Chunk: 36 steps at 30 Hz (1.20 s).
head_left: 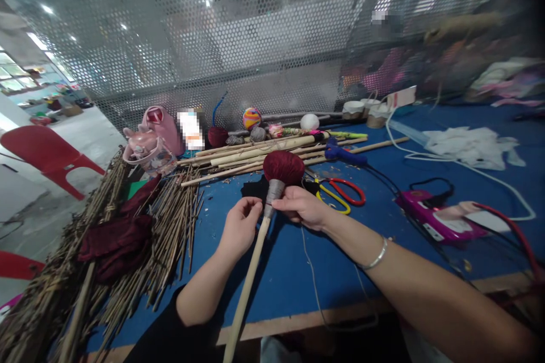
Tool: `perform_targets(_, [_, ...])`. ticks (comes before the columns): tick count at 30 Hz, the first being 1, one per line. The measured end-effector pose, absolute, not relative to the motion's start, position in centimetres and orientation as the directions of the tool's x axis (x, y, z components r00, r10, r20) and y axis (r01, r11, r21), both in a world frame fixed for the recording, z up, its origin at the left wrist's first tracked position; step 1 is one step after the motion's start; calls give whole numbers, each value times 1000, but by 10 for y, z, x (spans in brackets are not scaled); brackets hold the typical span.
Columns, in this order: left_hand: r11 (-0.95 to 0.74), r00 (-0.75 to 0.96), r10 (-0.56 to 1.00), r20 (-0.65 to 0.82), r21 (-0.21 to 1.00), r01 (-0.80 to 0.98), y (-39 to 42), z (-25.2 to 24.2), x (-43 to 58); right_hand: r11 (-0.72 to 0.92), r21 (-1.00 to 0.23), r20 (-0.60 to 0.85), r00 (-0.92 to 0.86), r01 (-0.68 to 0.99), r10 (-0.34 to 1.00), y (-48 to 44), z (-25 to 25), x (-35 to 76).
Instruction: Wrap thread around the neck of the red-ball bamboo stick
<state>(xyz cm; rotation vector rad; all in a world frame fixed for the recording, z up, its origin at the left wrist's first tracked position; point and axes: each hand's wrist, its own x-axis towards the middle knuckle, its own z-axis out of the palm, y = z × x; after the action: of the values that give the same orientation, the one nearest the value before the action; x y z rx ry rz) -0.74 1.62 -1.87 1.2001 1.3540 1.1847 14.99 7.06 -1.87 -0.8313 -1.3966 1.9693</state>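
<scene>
Pale stick (251, 278), gray-wound neck (275, 190), bulbous maroon head (284, 167); right hand (304, 207) pinching neck, left hand (239, 224), narrow grip

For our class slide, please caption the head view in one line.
Left hand and right hand at the gray-wrapped neck of a maroon-headed wooden stick, with scissors nearby on a blue table.
</scene>
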Motion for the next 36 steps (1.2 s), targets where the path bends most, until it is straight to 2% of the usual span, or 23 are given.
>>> perform_targets(5, [-19, -21, 1000, 21, 994, 104, 6, -11, 0, -235, -968, -128, -625, -92, 770, 70, -18, 149])
perform_targets(8, [52, -19, 999, -50, 993, 104, 2, -9, 5, -188, -977, -86, -621, -100, 779, 68, -15, 146])
perform_targets(11, [121, -11, 993, -121, 993, 12, 2, -6, 7, -105, -988, -18, -602, -110, 799, 66, -9, 146])
perform_targets(17, [111, -33, 993, -117, 984, -140, 5, -4, 2, 12, -997, 54, -530, -81, 846, 64, -1, 150])
perform_targets(21, [117, -8, 992, -123, 963, -241, 2, 0, 2, -17, -993, 51, -535, -121, 843, 63, -3, 149])
perform_targets(25, [121, 97, 991, -92, 926, -358, -2, 3, 5, -89, -978, 31, -559, -186, 829, 65, -8, 149])
perform_targets(28, [136, 141, 986, -92, 930, -341, -3, 1, 7, -106, -971, 45, -595, -216, 802, 67, -9, 151])
perform_targets(33, [269, 238, 950, -201, 915, -302, -1, -7, 11, -141, -970, 33, -676, -200, 736, 68, -7, 153])
perform_targets(36, [285, 152, 955, -256, 933, -220, 1, -9, 13, -131, -973, 27, -653, -192, 757, 67, -7, 151])
